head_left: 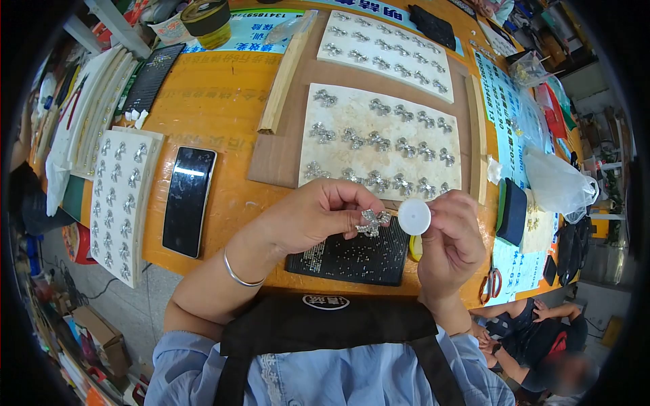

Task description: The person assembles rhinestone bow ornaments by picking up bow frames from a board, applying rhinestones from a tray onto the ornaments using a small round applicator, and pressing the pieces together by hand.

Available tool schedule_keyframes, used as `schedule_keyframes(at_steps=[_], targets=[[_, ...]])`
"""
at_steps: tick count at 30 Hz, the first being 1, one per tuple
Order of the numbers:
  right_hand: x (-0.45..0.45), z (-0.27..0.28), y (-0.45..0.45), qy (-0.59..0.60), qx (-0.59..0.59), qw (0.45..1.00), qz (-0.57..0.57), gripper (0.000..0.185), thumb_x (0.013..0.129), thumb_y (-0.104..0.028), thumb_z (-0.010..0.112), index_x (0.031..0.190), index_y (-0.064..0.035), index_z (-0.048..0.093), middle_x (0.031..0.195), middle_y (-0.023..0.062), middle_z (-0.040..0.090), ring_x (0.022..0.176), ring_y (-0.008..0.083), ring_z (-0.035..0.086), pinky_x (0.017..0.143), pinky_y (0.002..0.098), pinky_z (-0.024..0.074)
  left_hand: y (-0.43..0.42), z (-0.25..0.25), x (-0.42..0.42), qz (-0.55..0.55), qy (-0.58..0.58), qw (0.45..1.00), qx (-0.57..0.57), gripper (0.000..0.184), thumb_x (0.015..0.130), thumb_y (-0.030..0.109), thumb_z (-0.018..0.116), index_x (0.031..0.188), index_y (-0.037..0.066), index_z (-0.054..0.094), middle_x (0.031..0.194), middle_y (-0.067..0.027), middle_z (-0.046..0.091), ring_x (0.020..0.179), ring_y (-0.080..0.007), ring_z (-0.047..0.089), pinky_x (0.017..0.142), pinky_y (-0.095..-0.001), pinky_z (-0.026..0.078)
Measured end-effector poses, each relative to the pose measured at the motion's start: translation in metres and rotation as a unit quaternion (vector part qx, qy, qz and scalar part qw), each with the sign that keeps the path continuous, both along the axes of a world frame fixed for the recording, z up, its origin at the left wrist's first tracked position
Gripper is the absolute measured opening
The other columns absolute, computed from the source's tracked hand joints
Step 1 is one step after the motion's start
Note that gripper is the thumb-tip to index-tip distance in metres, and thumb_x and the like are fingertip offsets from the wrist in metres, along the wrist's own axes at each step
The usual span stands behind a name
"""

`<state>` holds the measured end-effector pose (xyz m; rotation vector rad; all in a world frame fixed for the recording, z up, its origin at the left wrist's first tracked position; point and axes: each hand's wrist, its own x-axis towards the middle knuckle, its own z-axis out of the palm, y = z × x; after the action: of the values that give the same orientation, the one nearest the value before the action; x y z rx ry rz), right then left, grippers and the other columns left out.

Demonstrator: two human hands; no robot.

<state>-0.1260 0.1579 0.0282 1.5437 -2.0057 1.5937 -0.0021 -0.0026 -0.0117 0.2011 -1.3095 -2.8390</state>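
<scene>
My left hand (335, 206) pinches a silver bow-shaped piece (372, 222) between thumb and fingers, over a black ridged tray (349, 260) scattered with tiny shiny bits. Close beside it on the right, my right hand (452, 237) holds a small round white disc (414, 216), its flat face turned up. The disc and the silver piece are near each other; whether they touch is unclear. Just beyond my hands lies a white board (379, 154) with rows of similar silver pieces. Part of something yellow (415, 248) shows beneath the disc.
A second board (399, 51) of pieces lies farther back, between wooden strips (288, 74). On the left are a phone (189, 201), another filled board (145, 203) and a jar (206, 24). Scissors (493, 284) and a plastic bag (558, 183) lie right. Another person (542, 345) sits lower right.
</scene>
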Motion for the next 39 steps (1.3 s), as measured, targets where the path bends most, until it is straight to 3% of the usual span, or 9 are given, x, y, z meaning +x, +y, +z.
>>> schedule_keyframes(at_steps=[20,35,39], targets=[[0.0008,-0.0019,-0.0004,0.035,0.021,0.999,0.000,0.025,0.064,0.008,0.071,0.082,-0.0087,0.067,0.084,0.0046,0.066,0.080,0.0236,0.056,0.075,0.0313,0.0438,-0.0026,-0.0024,0.0006,-0.023,0.023,0.998,0.057,0.020,0.085,0.007,0.063,0.103,0.000,0.061,0.096,-0.0060,0.064,0.084,-0.0104,0.060,0.070,-0.0212,0.048],[0.0020,-0.0005,0.0012,0.027,-0.006,1.000,0.002,0.023,0.065,0.007,0.070,0.082,-0.0080,0.066,0.083,0.0049,0.065,0.080,0.0241,0.055,0.074,0.0319,0.0436,-0.0015,-0.0022,-0.0016,-0.008,0.029,0.998,0.060,0.017,0.085,0.004,0.061,0.102,0.000,0.061,0.093,-0.0069,0.064,0.075,-0.0100,0.057,0.064,-0.0217,0.046],[0.0048,-0.0018,-0.0006,0.027,0.000,1.000,0.010,0.024,0.064,0.007,0.069,0.081,-0.0093,0.066,0.083,0.0041,0.065,0.079,0.0231,0.054,0.074,0.0314,0.0432,-0.0018,-0.0023,-0.0002,-0.006,-0.017,0.997,0.069,0.017,0.085,0.002,0.060,0.101,-0.002,0.061,0.090,-0.0079,0.064,0.070,-0.0100,0.056,0.062,-0.0220,0.045]])
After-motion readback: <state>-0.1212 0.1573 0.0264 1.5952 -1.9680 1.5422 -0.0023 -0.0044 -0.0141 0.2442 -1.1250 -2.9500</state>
